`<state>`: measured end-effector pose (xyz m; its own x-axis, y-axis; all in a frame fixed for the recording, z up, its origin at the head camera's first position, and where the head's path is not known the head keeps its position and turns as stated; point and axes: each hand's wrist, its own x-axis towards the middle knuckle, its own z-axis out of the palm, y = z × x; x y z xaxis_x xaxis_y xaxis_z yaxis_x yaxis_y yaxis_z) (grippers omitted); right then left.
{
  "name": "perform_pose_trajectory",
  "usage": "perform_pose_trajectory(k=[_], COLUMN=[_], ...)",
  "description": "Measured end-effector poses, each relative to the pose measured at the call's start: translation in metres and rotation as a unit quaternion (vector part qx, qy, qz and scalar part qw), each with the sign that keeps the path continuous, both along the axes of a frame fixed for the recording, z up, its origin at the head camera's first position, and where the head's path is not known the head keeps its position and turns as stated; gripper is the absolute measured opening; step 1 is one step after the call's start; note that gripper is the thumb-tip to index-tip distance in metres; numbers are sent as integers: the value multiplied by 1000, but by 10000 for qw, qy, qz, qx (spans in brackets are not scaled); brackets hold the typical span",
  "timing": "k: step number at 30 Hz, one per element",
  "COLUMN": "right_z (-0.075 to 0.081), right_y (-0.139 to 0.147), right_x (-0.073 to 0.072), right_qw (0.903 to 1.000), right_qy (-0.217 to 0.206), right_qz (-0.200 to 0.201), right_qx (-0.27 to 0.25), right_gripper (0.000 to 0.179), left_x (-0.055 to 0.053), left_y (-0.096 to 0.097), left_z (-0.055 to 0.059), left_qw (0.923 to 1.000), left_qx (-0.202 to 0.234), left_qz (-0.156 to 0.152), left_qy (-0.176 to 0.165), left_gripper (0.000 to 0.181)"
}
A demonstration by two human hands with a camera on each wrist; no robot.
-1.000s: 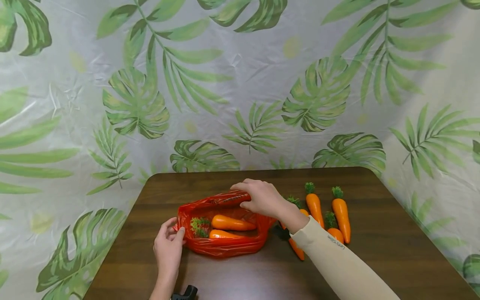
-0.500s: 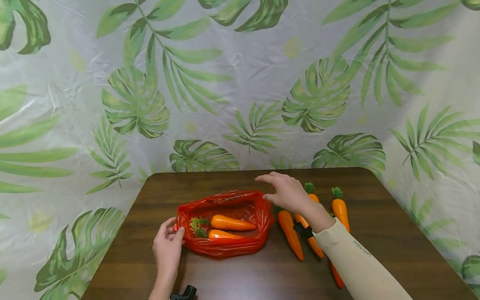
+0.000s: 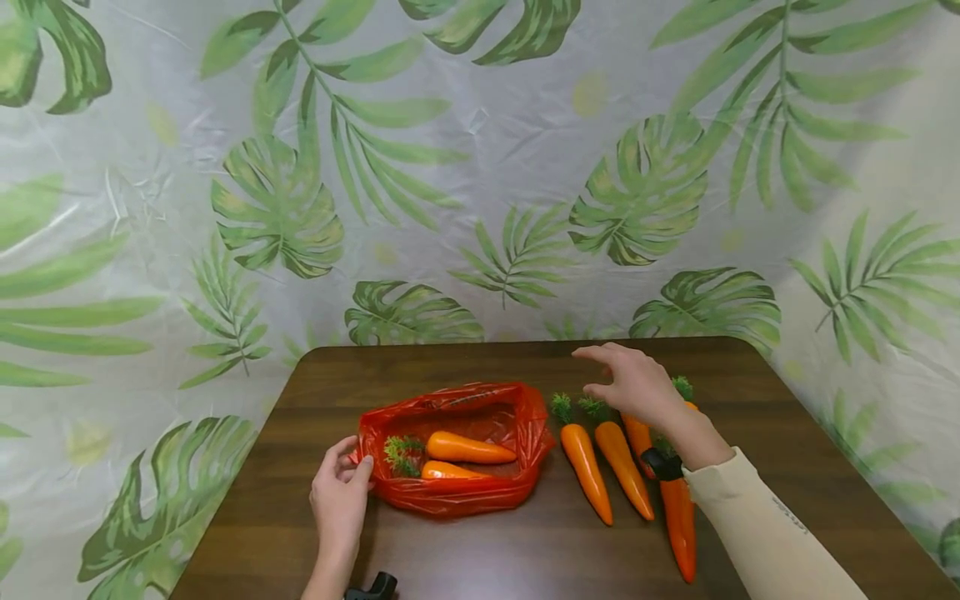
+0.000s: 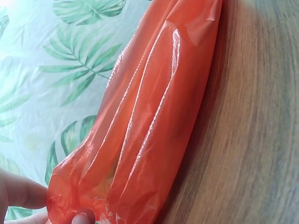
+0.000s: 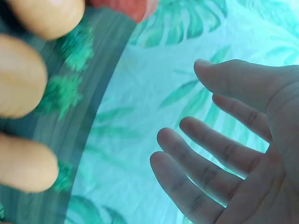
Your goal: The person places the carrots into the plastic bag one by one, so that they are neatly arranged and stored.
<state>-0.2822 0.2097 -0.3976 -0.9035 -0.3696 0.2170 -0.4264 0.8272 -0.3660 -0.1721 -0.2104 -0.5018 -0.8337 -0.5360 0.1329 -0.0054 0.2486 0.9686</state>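
A red plastic bag (image 3: 465,502) lies with its mouth spread open on the table, holding an upper carrot (image 3: 468,448) and a lower carrot (image 3: 450,472) with green tops. My left hand (image 3: 339,492) pinches the bag's left edge; in the left wrist view, thumb and finger grip the red film (image 4: 154,116). To the right of the bag, my right hand (image 3: 641,389) is raised over the loose carrots, empty, its fingers spread and slightly bent. Closest to the bag lies one loose carrot (image 3: 587,471), beside a second carrot (image 3: 624,467). My right hand and wrist partly hide others.
Further right, a carrot (image 3: 678,529) points toward the near edge of the dark wooden table (image 3: 420,558). Behind the table hangs a leaf-patterned sheet (image 3: 525,183). A black device (image 3: 373,587) shows beside my left wrist.
My right hand has left the bag's far rim and moved right, over the loose carrots. The left hand keeps its pinch on the bag, which stays in place.
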Motion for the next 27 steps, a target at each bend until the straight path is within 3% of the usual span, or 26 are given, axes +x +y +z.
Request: perform_pose_trajectory(k=[12,27], right_z=[-16,-57], right_y=[61,119], right_x=[-5,3], right_qw=[9981,9900], right_qy=[-126,-211], right_qz=[-539,-1264], right_qx=[-271,-594], right_gripper=[59,64], left_x=[-1,-3], left_y=[-1,-3], left_z=[-1,-3], left_qw=[10000,10000], left_qx=[17,4], left_qz=[54,73], left_qy=[-8,-23], left_gripper=[36,36])
